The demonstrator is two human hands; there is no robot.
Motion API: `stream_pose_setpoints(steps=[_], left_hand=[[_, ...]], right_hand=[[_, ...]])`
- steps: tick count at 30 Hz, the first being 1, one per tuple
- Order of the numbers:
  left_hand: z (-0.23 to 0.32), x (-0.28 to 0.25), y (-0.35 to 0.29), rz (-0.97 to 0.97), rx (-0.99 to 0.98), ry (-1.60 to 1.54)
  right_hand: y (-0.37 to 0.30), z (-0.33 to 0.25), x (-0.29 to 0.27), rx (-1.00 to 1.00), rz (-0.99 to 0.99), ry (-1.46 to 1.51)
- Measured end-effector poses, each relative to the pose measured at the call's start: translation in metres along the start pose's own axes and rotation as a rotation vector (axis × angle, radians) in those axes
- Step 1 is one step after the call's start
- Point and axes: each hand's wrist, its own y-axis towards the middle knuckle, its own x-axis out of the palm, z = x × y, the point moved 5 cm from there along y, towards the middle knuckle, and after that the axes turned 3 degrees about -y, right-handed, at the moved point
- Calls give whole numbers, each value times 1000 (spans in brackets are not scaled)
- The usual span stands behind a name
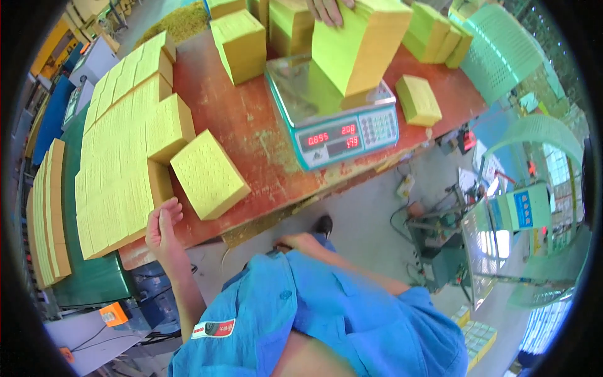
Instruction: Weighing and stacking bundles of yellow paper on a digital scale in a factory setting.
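Observation:
My left hand is raised at the table's near left edge, fingers loosely bent and apart, with nothing in them. It is beside the front corner of a large block of yellow paper stacks. Just right of it, a single stack of yellow paper lies on the red table. My right hand is low by my waist, away from the table; its fingers are partly hidden. Another person's hand rests on a tall yellow paper stack standing on a digital scale with a lit red display.
More yellow paper stacks stand along the far side, and a small one lies right of the scale. A green surface adjoins the table at left. Green perforated chairs and a dark machine stand at right.

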Motion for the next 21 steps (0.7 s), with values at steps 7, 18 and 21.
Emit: stream_pose_setpoints(steps=[7,18,21], left_hand=[[-4,4,-9,-27,19,2],[24,47,-6,-201,451,551],[39,75,3,-197,449,649]], right_hand=[[4,-21,-12,41,-23,45],[-2,-16,0,-49,-9,85],[-7,-13,-5,-15,46,95]])
